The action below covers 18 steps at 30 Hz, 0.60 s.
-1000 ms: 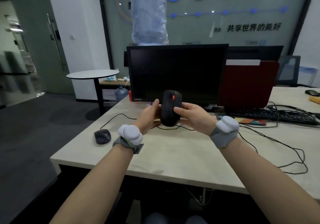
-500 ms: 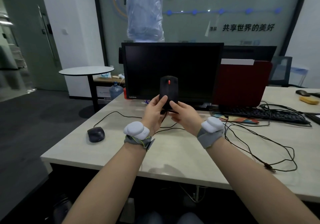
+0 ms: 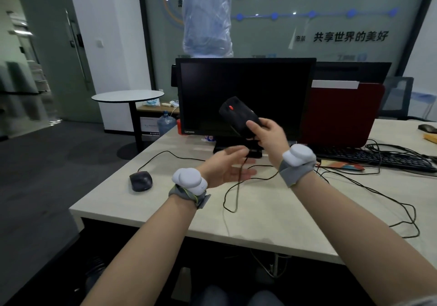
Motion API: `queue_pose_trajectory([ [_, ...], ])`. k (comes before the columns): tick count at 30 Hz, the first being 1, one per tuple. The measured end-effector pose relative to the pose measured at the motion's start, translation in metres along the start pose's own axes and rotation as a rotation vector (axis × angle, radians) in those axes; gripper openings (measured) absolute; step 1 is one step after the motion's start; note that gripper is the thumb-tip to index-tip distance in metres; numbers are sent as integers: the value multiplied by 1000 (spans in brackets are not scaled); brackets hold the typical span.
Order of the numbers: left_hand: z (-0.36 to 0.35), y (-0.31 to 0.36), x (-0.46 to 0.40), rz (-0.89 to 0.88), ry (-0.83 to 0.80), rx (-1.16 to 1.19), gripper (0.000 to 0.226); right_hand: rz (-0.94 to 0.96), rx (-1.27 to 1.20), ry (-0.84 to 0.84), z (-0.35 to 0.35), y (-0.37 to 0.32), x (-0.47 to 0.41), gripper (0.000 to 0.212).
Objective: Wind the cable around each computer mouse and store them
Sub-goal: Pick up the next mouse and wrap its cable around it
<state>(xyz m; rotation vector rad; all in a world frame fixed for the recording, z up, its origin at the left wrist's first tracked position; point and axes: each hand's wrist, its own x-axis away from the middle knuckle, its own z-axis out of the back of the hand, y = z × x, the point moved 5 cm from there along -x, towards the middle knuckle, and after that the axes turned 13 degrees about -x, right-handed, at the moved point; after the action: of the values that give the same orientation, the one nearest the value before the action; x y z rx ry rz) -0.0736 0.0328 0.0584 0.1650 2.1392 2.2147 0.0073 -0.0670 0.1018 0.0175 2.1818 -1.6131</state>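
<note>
One camera only, worn on my head. It faces forward and down over my forearms to the desk (image 3: 272,215), close enough that both hands sit mid-frame, with the monitor (image 3: 246,88) just beyond them. The wide lens also takes in the far wall, the floor at left and my knees at the bottom edge.

A pale wood-grain desk (image 3: 272,215) carries a dark monitor (image 3: 246,97) at its back edge. Left of the monitor and nearer the front edge lies a second mouse (image 3: 140,180), its cable (image 3: 165,154) running back toward the monitor. Right of the monitor sit a black keyboard (image 3: 378,159) and loose black cables (image 3: 387,207) trailing forward
</note>
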Motion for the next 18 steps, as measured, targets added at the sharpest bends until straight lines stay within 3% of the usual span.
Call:
queue_pose_trajectory([
  [4,-3,-6,4,2,-118,-187,17,52,129,-34,12,-14,-9,46],
  [6,11,-2,2,9,33,-397,19,119,257,-49,20,-22,-10,45],
  [9,43,11,1,-62,326,-903,23,192,507,-74,32,-31,-8,42],
  [12,53,23,5,-183,372,-980,22,167,736,-123,39,-28,-4,41],
  [18,55,60,7,-440,429,-1183,15,75,887,-496,19,-15,16,37],
])
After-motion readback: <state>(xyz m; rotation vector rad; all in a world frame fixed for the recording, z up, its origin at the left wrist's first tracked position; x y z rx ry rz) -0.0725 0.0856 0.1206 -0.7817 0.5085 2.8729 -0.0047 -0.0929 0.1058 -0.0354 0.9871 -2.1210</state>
